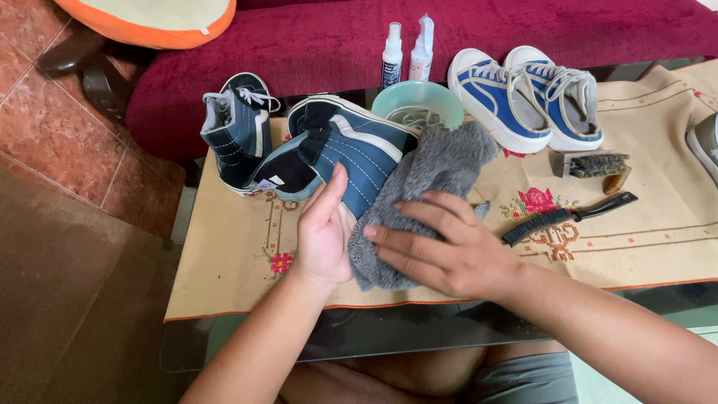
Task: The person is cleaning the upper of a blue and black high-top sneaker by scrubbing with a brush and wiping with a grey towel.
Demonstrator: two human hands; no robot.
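Two hands meet at a navy-and-blue canvas high-top sneaker: left hand cups its side, right hand presses a fluffy grey cloth flat, fingers spread

A navy and blue canvas high-top sneaker with white stitching and a white sole edge lies tipped on its side on the desk, sole edge uppermost and facing away. A fluffy grey cloth is draped against its side, running from the toe end down towards the desk's near edge.
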